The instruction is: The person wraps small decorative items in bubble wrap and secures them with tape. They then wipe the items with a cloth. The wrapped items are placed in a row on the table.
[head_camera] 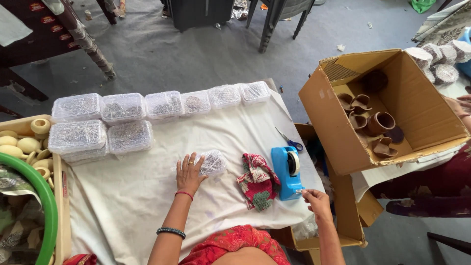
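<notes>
place: home craft-packing workshop | signs: tape dispenser [288, 172]; carton of clay cups [380, 122]; stacked clear boxes [78, 137]

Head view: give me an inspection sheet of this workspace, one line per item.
Surface: table under a creased white cloth.
Job's things: small wrapped bundle under the left fingertips; blue tape dispenser beside the right hand.
Clutter: patterned rag, scissors, rows of clear lidded boxes.
Grippers: left hand flat on the cloth, touching the bundle; right hand at the table edge, holding nothing that shows.
Cables: nothing seen.
Surroundings: open carton holding brown clay pots; tray of pale clay pieces with a green hoop; chair legs on a grey floor; another person's hand at the right edge.
</notes>
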